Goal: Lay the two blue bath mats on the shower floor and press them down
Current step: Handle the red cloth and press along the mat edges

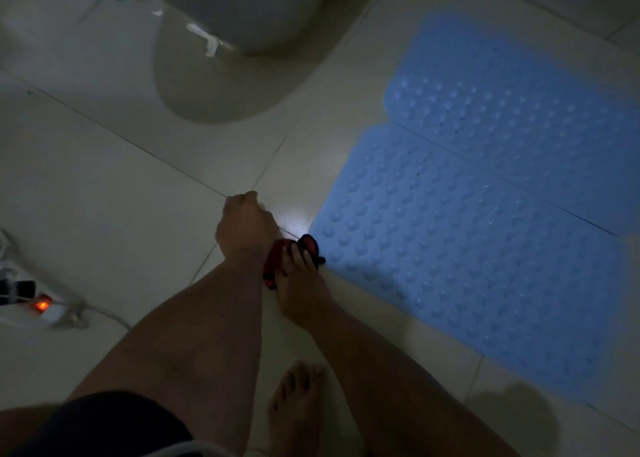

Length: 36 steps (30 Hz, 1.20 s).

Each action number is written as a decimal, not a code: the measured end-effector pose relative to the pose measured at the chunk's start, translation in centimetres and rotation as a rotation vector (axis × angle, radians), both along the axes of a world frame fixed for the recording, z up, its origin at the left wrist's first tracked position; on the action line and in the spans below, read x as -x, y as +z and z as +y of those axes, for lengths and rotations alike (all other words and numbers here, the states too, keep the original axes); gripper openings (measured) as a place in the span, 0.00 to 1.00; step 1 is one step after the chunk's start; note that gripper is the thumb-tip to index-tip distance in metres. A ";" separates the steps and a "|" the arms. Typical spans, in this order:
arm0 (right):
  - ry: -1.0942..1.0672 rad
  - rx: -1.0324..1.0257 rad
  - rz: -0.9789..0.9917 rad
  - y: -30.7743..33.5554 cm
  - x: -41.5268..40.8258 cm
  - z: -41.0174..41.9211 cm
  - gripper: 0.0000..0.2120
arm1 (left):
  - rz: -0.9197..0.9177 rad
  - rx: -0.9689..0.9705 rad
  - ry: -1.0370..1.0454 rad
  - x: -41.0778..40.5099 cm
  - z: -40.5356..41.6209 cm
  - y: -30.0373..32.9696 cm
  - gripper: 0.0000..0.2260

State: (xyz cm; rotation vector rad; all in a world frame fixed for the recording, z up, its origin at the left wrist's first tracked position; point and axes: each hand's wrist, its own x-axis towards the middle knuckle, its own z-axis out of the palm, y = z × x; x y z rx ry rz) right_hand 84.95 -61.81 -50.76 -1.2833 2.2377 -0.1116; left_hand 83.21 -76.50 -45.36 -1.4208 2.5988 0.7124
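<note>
Power strip (41,309): on the tiled floor (104,186) at far left, red switch lit, cable trailing toward the person's leg.
Toilet base (239,75): top centre, well apart from the mats.
Left hand (244,224): low over the floor, fingers curled under into a fist; whether it holds anything I cannot tell.
Red and black object (277,259): small, too dim to identify, lying between the two hands.
Right hand (299,283): fingers curled over the red and black object, gripping it, just beside the near mat's corner.
Near blue mat (467,276): flat on the floor right of both hands, bumpy side up, long axis running away toward upper right.
Far blue mat (512,110): beyond it, edge to edge along a seam or slightly overlapped.
Key relation: the mats lie to the right; the right hand is nearer, almost touching the corner.
Judgement: both mats look laid; pressing likely remains, once the right hand is freed.
</note>
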 end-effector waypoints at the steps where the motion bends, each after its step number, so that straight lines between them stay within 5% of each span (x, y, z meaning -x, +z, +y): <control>1: 0.027 -0.004 0.007 0.1 0.6 -0.9 0.27 | 0.016 0.022 0.034 -0.5 -0.7 -0.3 0.20; 10: 0.043 -0.137 0.146 1.2 9.3 -5.5 0.22 | -0.023 0.138 -0.021 -2.0 -3.8 -2.9 0.24; 21: -0.128 -0.191 0.123 1.0 23.9 -7.6 0.28 | 0.077 0.038 -0.508 6.6 3.4 -7.4 0.27; 36: -0.321 -0.128 0.092 -2.4 39.4 -9.5 0.27 | -0.052 0.001 -0.542 15.2 2.1 -11.4 0.52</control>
